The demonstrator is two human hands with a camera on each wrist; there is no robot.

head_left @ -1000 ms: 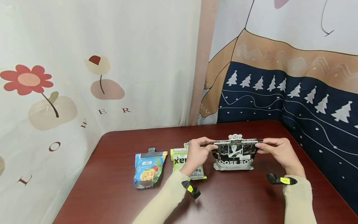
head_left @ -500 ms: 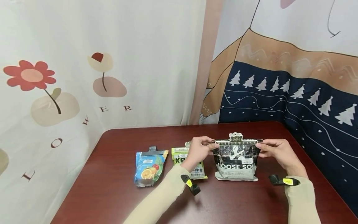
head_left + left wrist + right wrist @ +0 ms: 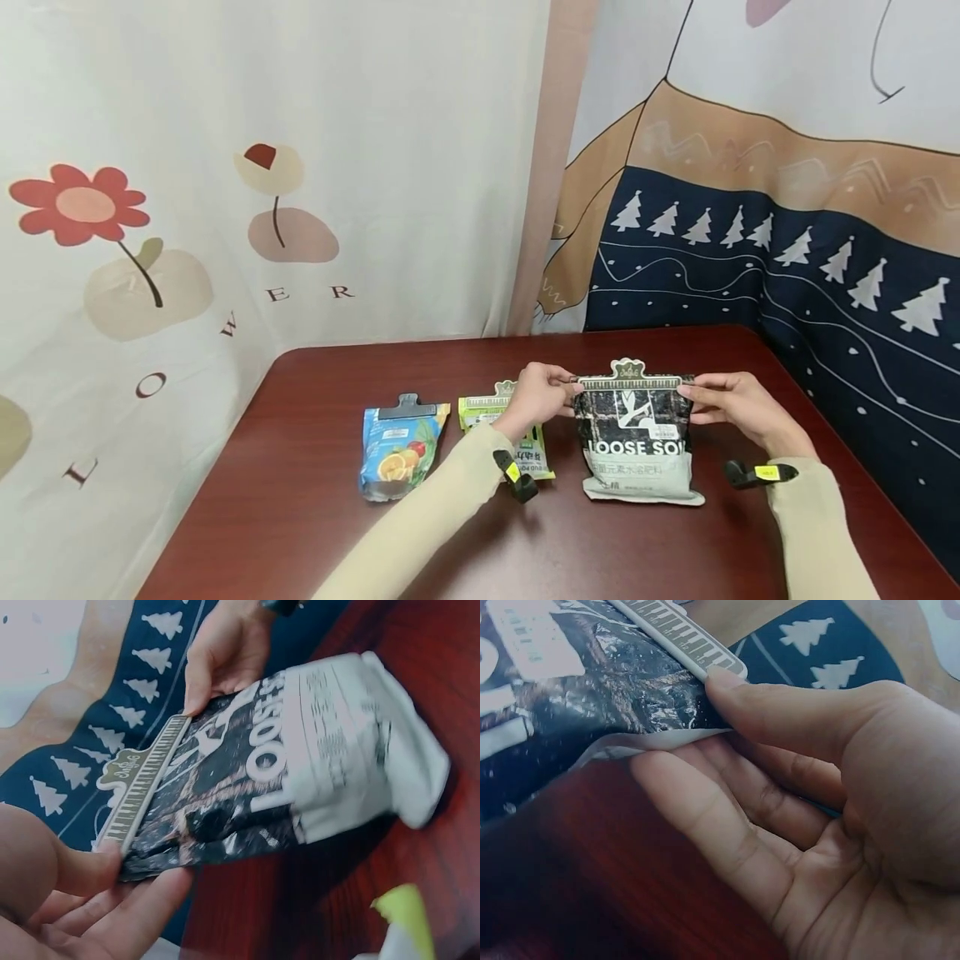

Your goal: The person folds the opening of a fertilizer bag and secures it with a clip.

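Note:
A black and white plastic bag (image 3: 637, 450) lettered "LOOSE SOIL" stands on the table at the right, its top edge held in a wide clip (image 3: 628, 382) patterned like piano keys. My left hand (image 3: 536, 396) pinches the bag's top left corner, thumb at the clip's end. At the opposite corner my right hand (image 3: 742, 408) pinches the bag between thumb and fingers. In the left wrist view the bag's printed front (image 3: 217, 765) spans between both hands. The right wrist view shows my thumb on the end of the clip (image 3: 690, 637), fingers behind the bag.
Left of the bag, a green pouch (image 3: 534, 454) with a similar clip lies partly behind my left hand. Farther left is a blue pouch (image 3: 397, 454) with fruit pictures and a dark clip (image 3: 407, 406). Printed curtains (image 3: 412, 167) hang behind the red-brown table (image 3: 300, 467).
The black and white bag has tilted so that its front faces me more and its bottom has come nearer. Both hands keep their grip on its top corners. The two pouches stay put.

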